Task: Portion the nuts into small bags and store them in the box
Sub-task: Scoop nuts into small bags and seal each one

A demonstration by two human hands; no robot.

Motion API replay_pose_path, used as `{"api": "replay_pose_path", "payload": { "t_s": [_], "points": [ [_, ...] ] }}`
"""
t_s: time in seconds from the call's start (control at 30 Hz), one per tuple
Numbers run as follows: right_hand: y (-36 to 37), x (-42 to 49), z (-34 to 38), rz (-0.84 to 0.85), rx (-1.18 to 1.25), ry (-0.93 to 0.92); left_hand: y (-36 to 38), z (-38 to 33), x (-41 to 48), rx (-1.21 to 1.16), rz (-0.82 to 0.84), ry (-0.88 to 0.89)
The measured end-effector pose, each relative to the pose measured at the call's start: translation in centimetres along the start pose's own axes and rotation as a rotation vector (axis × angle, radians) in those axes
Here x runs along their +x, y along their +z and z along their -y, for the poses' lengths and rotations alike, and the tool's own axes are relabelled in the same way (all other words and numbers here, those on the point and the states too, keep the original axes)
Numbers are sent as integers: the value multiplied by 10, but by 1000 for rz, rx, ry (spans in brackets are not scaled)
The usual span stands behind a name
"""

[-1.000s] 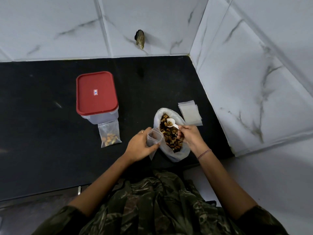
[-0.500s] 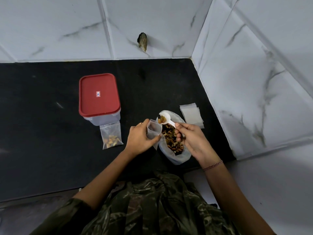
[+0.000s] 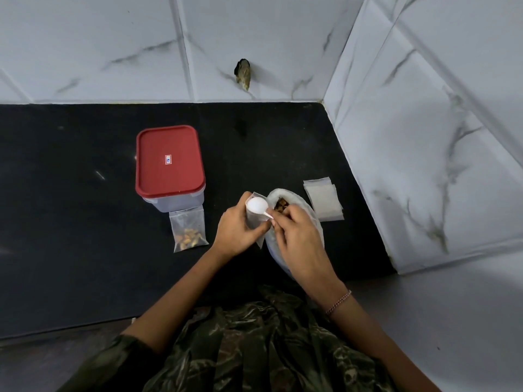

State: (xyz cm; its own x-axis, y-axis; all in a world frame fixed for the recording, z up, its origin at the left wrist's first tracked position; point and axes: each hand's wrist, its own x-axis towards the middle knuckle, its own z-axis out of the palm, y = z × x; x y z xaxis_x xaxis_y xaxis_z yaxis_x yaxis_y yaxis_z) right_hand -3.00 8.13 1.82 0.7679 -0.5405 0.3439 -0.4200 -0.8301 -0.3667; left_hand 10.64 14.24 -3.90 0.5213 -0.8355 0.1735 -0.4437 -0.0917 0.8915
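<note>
One filled bag [image 3: 189,232] done, box [image 3: 169,162] still lidded; my left hand [image 3: 237,230] grips second bag [image 3: 254,220], right hand [image 3: 297,239] pinches spoon [image 3: 257,205] over it

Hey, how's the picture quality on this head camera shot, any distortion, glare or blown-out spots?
Head view: the wide-angle lens splays the wall tiles outward; the white spoon over the small bag is blown out, no detail in its bowl; the black counter reads very dark, with faint glints; the red lid is sharp.
</note>
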Motion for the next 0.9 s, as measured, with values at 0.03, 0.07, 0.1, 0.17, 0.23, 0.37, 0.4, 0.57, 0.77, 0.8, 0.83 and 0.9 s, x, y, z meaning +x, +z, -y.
{"api": "replay_pose_path", "payload": {
  "t_s": [0.03, 0.07, 0.1, 0.17, 0.23, 0.37, 0.4, 0.57, 0.77, 0.8, 0.83, 0.9],
  "points": [
    [2, -1, -2, -13, -53, -35, -1, 0, 0, -7, -7, -6],
    [3, -3, -4, -23, -104, -74, -2, 1, 1, -14, -11, -6],
    [3, -4, -7, -31, -143, -113, -2, 1, 1, -19, -13, 0],
    [3, -6, -9, -35, -175, -173, -3, 2, 1, -19, -10, 8],
    [3, -7, -9, -39, -87, -141, -3, 2, 2, -14, -5, 5],
    [-9, 2, 3, -68, 493, 280, -4, 3, 2, 25, 4, -8],
    [-13, 5, 5, -51, 614, 400, -4, 4, 2, 36, 10, -5],
    [-13, 6, -10, 28, 924, 675, -5, 12, 3, 104, 39, -8],
    [-8, -24, -54, 80, 99, 254, -5, 19, -5, 82, 72, -11],
    [-5, -33, -58, 142, 24, 190, -3, 20, -7, 71, 86, -4],
    [1, -43, -62, 186, -69, 96, -2, 20, -8, 62, 98, 5],
    [10, -58, -65, 240, -187, -43, 1, 21, -9, 55, 123, 13]
  ]
}}
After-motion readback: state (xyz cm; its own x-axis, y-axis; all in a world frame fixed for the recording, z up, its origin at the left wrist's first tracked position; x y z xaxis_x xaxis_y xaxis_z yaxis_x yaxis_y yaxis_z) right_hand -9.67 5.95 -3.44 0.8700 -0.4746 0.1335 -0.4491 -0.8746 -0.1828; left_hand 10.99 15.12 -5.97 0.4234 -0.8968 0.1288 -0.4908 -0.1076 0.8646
